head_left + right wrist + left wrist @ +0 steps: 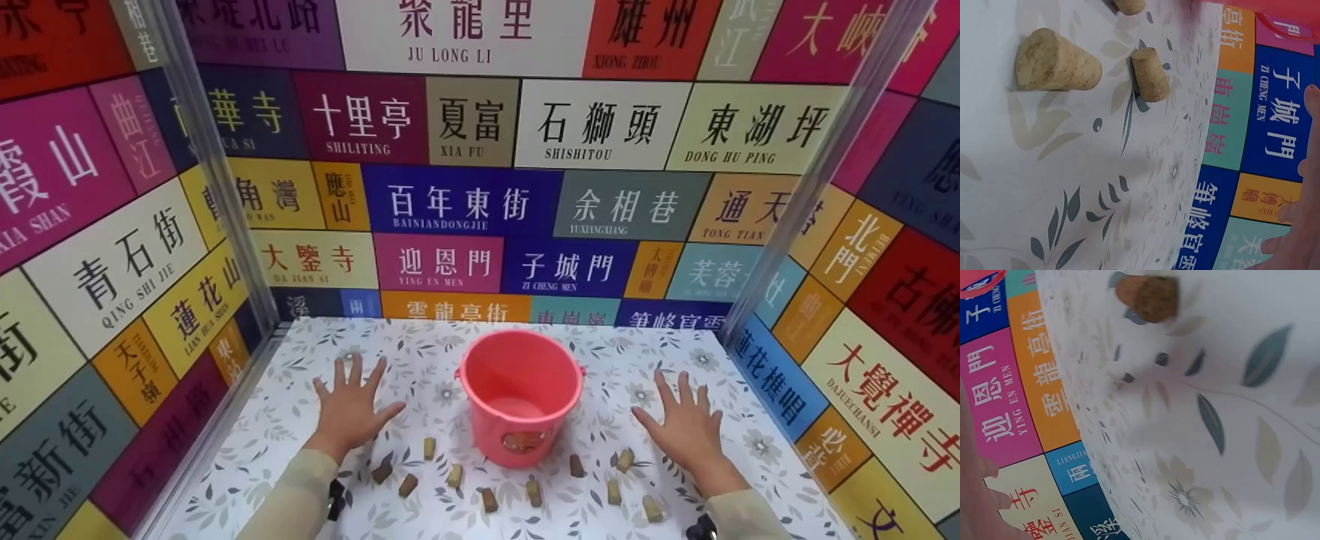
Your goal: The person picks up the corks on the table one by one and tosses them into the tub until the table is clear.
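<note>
A pink bucket (517,427) stands upright at the middle of the table, and its visible inside shows nothing in it. Several cork stoppers (533,493), some light and some dark brown, lie scattered in front of it. To the bucket's left, my left hand (352,409) has its fingers spread and holds nothing. My right hand (684,427) is spread likewise on the other side, apart from the bucket. One dark cork (1154,298) shows in the left wrist view; light corks (1058,61) lie in the right wrist view, where part of the right hand (1297,225) shows at the edge.
The table (315,349) has a white cover printed with leaves and flowers. Walls of coloured sign panels (457,199) with Chinese lettering rise behind and on both sides. Clear upright strips (217,165) stand at the two back corners.
</note>
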Motion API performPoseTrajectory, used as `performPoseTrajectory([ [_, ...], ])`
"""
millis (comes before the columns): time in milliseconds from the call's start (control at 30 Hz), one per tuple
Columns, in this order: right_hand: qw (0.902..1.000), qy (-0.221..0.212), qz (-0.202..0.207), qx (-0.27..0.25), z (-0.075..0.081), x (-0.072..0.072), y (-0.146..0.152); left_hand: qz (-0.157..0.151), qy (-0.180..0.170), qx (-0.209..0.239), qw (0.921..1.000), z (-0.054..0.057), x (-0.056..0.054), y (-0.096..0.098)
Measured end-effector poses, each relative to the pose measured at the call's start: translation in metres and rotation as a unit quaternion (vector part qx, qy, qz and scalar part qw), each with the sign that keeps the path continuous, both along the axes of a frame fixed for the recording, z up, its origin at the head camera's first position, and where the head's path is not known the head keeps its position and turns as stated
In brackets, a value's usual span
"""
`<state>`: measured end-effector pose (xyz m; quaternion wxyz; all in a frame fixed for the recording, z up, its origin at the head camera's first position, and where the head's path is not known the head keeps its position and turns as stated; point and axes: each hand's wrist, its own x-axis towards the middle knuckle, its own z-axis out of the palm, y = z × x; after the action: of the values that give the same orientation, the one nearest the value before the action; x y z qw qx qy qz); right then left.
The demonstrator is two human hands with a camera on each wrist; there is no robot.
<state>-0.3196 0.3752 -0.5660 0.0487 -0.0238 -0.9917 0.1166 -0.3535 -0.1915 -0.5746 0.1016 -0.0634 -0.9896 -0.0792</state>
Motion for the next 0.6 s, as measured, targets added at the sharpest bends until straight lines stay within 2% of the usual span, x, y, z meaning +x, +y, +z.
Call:
performPoseTrajectory([
  [100, 0.9998, -0.008, -0.012, -0.015, 0.002, 0.004, 0.005, 0.005, -0.007, 0.029, 0.9995, 0.006, -0.003, 0.007],
  [200, 0.9988, -0.003, -0.025, -0.041, 0.003, 0.009, 0.009, 0.006, -0.014, 0.077, 0.9969, 0.014, -0.006, 0.017],
  [400, 0.9942, 0.041, -0.049, -0.087, -0.001, 0.023, 0.009, -0.006, -0.019, 0.182, 0.9831, 0.021, -0.010, 0.046],
  [500, 0.9900, 0.069, -0.055, -0.109, -0.003, 0.030, 0.006, -0.023, 0.013, 0.223, 0.9745, 0.020, -0.009, 0.062],
  [600, 0.9846, 0.085, -0.069, -0.136, -0.006, 0.037, 0.002, -0.056, 0.065, 0.270, 0.9592, 0.019, -0.009, 0.077],
])
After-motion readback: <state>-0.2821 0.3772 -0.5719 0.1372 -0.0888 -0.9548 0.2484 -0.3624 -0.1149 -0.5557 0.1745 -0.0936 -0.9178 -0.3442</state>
